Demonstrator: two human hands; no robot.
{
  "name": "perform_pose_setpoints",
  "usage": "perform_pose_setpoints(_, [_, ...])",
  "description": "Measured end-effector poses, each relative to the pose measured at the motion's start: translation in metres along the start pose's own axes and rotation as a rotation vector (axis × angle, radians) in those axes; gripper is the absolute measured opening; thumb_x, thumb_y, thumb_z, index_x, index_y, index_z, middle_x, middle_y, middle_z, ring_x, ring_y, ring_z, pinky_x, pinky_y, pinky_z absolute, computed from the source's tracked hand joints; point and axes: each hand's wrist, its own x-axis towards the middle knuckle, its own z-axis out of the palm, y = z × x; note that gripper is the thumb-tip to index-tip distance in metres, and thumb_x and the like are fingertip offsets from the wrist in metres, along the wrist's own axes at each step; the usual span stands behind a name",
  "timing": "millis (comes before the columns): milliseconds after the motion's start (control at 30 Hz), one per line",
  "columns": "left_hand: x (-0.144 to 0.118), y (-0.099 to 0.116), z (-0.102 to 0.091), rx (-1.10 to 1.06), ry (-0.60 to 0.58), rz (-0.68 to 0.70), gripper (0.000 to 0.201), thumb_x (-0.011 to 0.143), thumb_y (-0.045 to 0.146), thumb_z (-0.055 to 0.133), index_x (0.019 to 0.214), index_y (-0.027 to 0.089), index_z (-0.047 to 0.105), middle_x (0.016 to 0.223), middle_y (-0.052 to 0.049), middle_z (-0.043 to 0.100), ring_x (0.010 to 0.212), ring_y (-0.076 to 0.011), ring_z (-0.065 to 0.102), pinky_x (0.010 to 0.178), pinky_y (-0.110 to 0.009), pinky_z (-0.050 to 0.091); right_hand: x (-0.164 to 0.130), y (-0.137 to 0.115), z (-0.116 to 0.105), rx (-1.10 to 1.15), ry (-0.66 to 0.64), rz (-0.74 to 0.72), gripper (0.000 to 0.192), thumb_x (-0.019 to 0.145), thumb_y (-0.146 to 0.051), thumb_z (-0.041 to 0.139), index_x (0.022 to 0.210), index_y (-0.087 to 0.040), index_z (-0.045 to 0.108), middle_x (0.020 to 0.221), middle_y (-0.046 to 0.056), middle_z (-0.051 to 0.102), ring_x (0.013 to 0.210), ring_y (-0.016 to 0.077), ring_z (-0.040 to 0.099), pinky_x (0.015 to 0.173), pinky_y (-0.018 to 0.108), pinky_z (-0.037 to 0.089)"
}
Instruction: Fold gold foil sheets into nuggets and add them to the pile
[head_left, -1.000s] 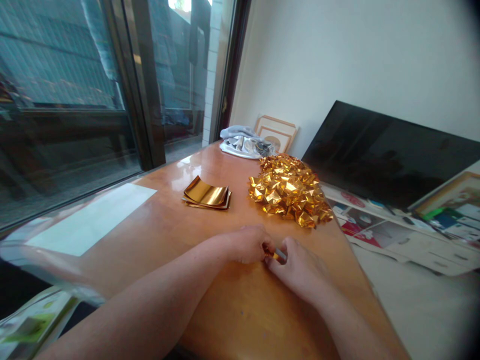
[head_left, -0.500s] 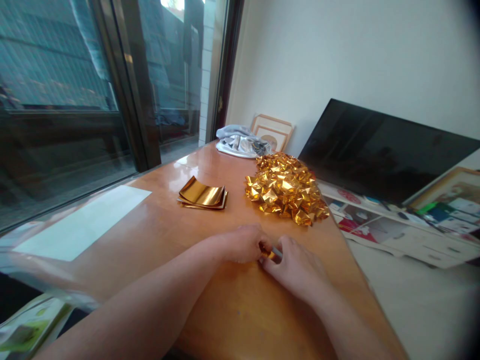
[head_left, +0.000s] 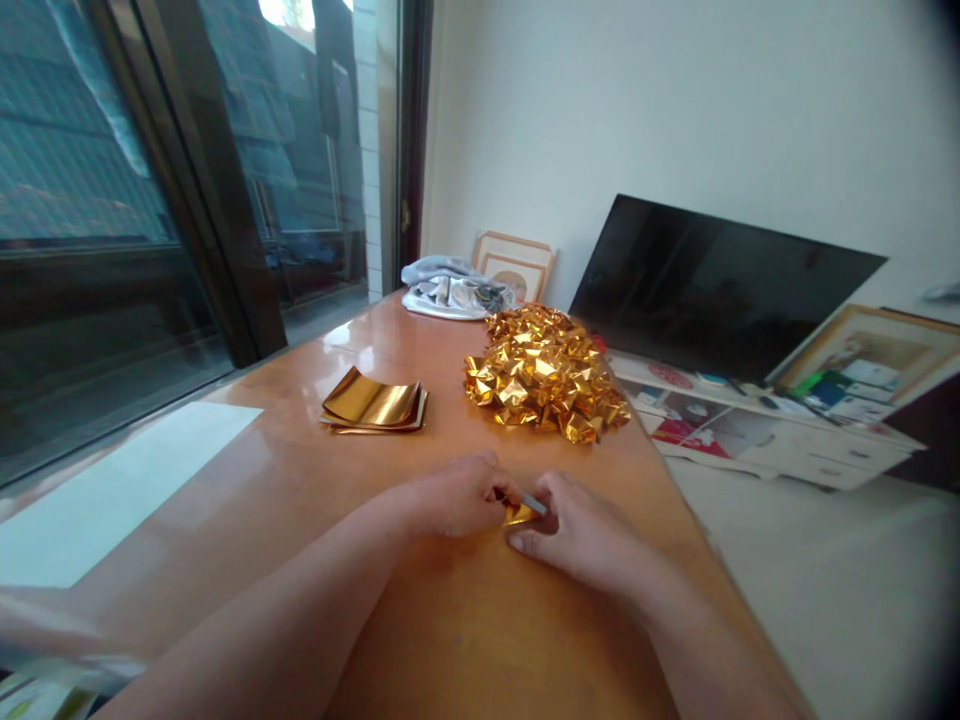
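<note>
My left hand [head_left: 450,498] and my right hand [head_left: 581,530] meet over the wooden table [head_left: 315,500], both pinching a small folded gold foil piece [head_left: 519,514] that lies between the fingertips. Most of that piece is hidden by my fingers. Beyond my hands sits a heap of folded gold foil pieces [head_left: 541,372]. To its left lies a small stack of flat gold foil sheets [head_left: 373,404], the top one curling up.
A white sheet [head_left: 112,490] lies at the table's left side by the window. A grey cloth bundle [head_left: 448,290] and a picture frame [head_left: 514,265] are at the far end. A dark screen [head_left: 705,290] leans on the wall right of the table.
My hands stay together on the small foil piece, fingers shifting slightly so more gold shows. The camera has turned left, so everything sits further left in view.
</note>
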Motion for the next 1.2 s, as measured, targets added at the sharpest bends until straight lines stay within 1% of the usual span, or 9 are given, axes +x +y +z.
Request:
perform_pose_setpoints(67, [-0.001, 0.000, 0.000, -0.008, -0.002, -0.003, 0.039, 0.072, 0.009, 0.056, 0.101, 0.024, 0.077, 0.087, -0.001, 0.067, 0.076, -0.0143, 0.056, 0.066, -0.020, 0.042, 0.001, 0.007, 0.001, 0.050, -0.011, -0.024, 0.036, 0.074, -0.048, 0.073, 0.094, -0.023, 0.056, 0.090, 0.001, 0.065, 0.076, 0.0167, 0.057, 0.059, 0.025, 0.029])
perform_pose_setpoints(133, [-0.001, 0.000, 0.001, -0.009, -0.012, -0.011, 0.037, 0.071, 0.008, 0.055, 0.098, 0.022, 0.076, 0.079, 0.000, 0.066, 0.071, -0.0137, 0.054, 0.062, -0.021, 0.040, 0.004, 0.011, 0.002, 0.090, -0.012, -0.043, 0.029, 0.078, -0.042, 0.070, 0.094, -0.023, 0.056, 0.087, 0.000, 0.065, 0.074, 0.0155, 0.056, 0.059, 0.024, 0.029])
perform_pose_setpoints(233, [0.000, -0.001, 0.003, -0.003, -0.021, -0.041, 0.030, 0.071, 0.010, 0.054, 0.092, 0.020, 0.074, 0.072, 0.001, 0.064, 0.066, -0.0131, 0.053, 0.060, -0.022, 0.038, 0.008, 0.013, 0.005, 0.108, 0.016, -0.026, 0.025, 0.082, -0.044, 0.065, 0.093, -0.023, 0.056, 0.084, 0.000, 0.065, 0.070, 0.0147, 0.054, 0.057, 0.024, 0.027])
perform_pose_setpoints(333, [0.000, -0.001, 0.005, -0.009, 0.025, -0.077, 0.030, 0.072, 0.013, 0.055, 0.096, 0.019, 0.071, 0.082, -0.001, 0.067, 0.070, -0.0142, 0.055, 0.061, -0.023, 0.040, 0.010, 0.009, 0.007, 0.079, 0.061, 0.013, 0.032, 0.083, -0.053, 0.064, 0.091, -0.023, 0.057, 0.082, 0.000, 0.065, 0.068, 0.0150, 0.054, 0.056, 0.025, 0.025])
perform_pose_setpoints(433, [-0.001, -0.002, 0.008, -0.021, 0.080, -0.115, 0.035, 0.071, 0.016, 0.056, 0.105, 0.018, 0.065, 0.093, -0.003, 0.067, 0.076, -0.0156, 0.058, 0.064, -0.024, 0.042, 0.012, 0.001, 0.011, 0.027, 0.105, 0.057, 0.041, 0.079, -0.062, 0.065, 0.089, -0.023, 0.058, 0.082, 0.001, 0.065, 0.067, 0.0158, 0.055, 0.055, 0.027, 0.023])
perform_pose_setpoints(600, [-0.003, -0.003, 0.011, -0.011, 0.109, -0.186, 0.041, 0.069, 0.015, 0.055, 0.110, 0.019, 0.058, 0.093, -0.003, 0.064, 0.079, -0.0168, 0.058, 0.064, -0.025, 0.043, 0.016, -0.003, 0.015, -0.003, 0.137, 0.118, 0.047, 0.077, -0.069, 0.063, 0.086, -0.024, 0.058, 0.079, 0.001, 0.065, 0.067, 0.0171, 0.057, 0.054, 0.027, 0.022])
perform_pose_setpoints(900, [-0.003, -0.003, 0.012, 0.008, 0.112, -0.185, 0.045, 0.068, 0.012, 0.054, 0.112, 0.021, 0.054, 0.097, -0.003, 0.063, 0.082, -0.0163, 0.056, 0.068, -0.025, 0.042, 0.023, -0.003, 0.013, 0.011, 0.127, 0.158, 0.040, 0.082, -0.065, 0.059, 0.085, -0.024, 0.059, 0.075, 0.000, 0.066, 0.068, 0.0173, 0.058, 0.055, 0.028, 0.024])
perform_pose_setpoints(1067, [-0.003, -0.007, 0.016, 0.034, 0.162, -0.179, 0.040, 0.067, 0.011, 0.053, 0.106, 0.020, 0.055, 0.093, -0.002, 0.062, 0.080, -0.0158, 0.055, 0.067, -0.025, 0.042, 0.025, -0.002, 0.016, 0.011, 0.158, 0.164, 0.033, 0.084, -0.058, 0.060, 0.083, -0.025, 0.059, 0.073, -0.001, 0.065, 0.065, 0.0160, 0.055, 0.054, 0.028, 0.022])
perform_pose_setpoints(1200, [-0.002, -0.009, 0.018, 0.061, 0.177, -0.111, 0.028, 0.069, 0.011, 0.054, 0.095, 0.020, 0.060, 0.092, -0.002, 0.061, 0.077, -0.0147, 0.055, 0.066, -0.024, 0.041, 0.027, 0.004, 0.019, 0.034, 0.185, 0.118, 0.027, 0.086, -0.050, 0.059, 0.085, -0.024, 0.060, 0.075, -0.001, 0.064, 0.065, 0.0144, 0.053, 0.055, 0.027, 0.022])
